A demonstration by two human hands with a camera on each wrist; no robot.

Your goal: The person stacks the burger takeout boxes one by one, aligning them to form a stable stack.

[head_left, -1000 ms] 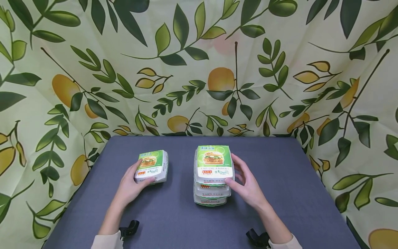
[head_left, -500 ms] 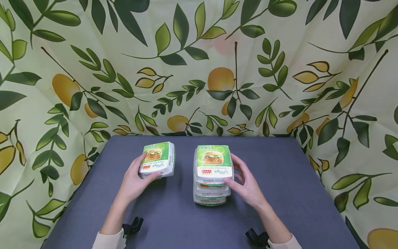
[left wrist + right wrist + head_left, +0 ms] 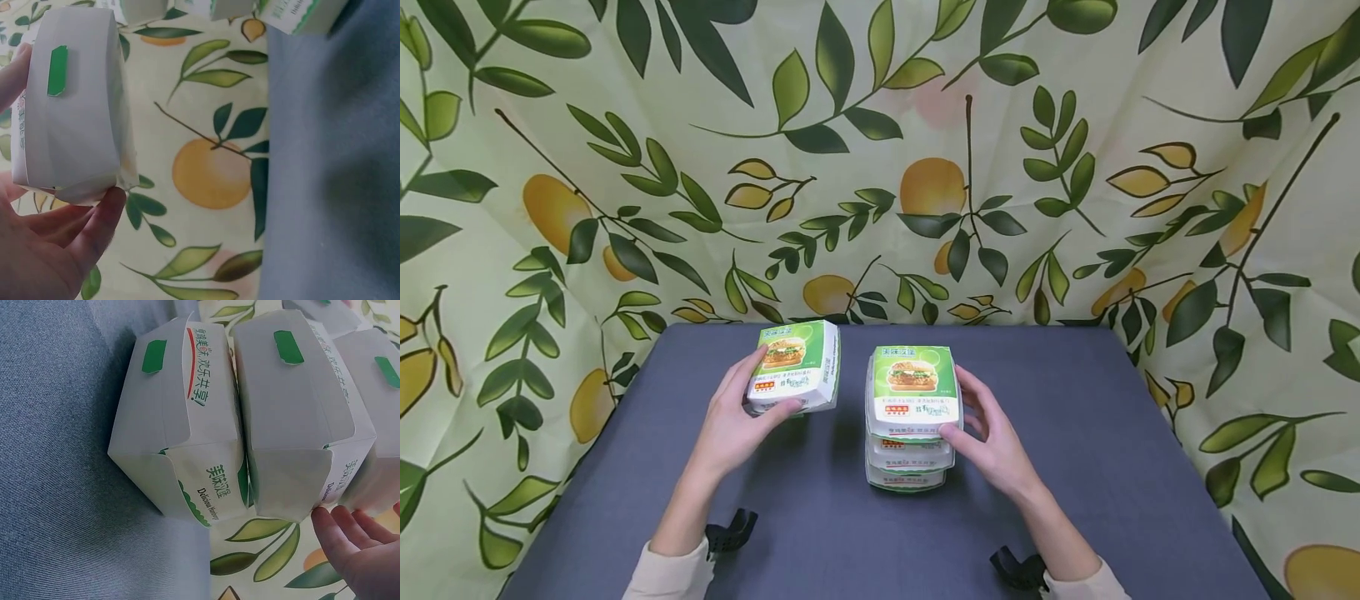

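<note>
In the head view my left hand (image 3: pixel 730 425) grips a hamburger box (image 3: pixel 793 367), white and green with a burger picture, tilted above the table left of a stack. Its thumb lies at the box's near edge and the fingers are on the left side. The left wrist view shows the box's white side (image 3: pixel 75 125) with a green tab. Three similar boxes form the stack, the top hamburger box (image 3: pixel 913 392) over a middle box (image 3: pixel 910 457) and a bottom box (image 3: pixel 906 480). My right hand (image 3: pixel 996 446) holds the stack's right side, thumb at the top box's front corner, fingers partly hidden behind it.
A grey-blue cloth covers the table (image 3: pixel 820 542). Behind and beside it hangs a curtain (image 3: pixel 850 83) printed with leaves and orange fruit. Each wrist wears a black strap mount, one of them the left mount (image 3: pixel 732 531).
My left hand has lifted its hamburger box and carried it away from me and to the right, closer to the stack. The right hand and the stack have stayed in place.
</note>
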